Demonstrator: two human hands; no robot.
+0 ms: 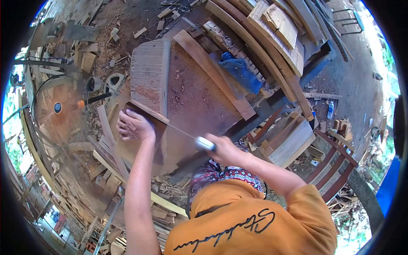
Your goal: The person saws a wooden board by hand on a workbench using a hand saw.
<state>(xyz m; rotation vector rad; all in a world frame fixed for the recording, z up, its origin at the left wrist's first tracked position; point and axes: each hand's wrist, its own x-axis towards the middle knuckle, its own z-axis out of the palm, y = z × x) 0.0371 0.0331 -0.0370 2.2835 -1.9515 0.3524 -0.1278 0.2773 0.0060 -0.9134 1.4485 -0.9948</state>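
My right hand (224,151) is wrapped round the white handle (205,143) of a long, thin-bladed tool, blurred by motion. Its narrow blade (182,131) runs up and left along the top edge of a brown wooden piece (160,129). Bent over that piece from the left, my left hand (135,126) grips it with curled fingers. The piece leans tilted in front of a thick, ridged wooden block (149,72). Reddish sawdust (146,91) lies on the block. I cannot tell whether the blade is a file or a saw.
A fan (57,107) stands at the left. Curved wooden parts (255,46) are stacked at the upper right, beside a blue cloth (241,72). A reddish plank (214,74) lies ahead. To the right are a pale wooden block (293,144), a slatted frame (333,165) and a bottle (330,109).
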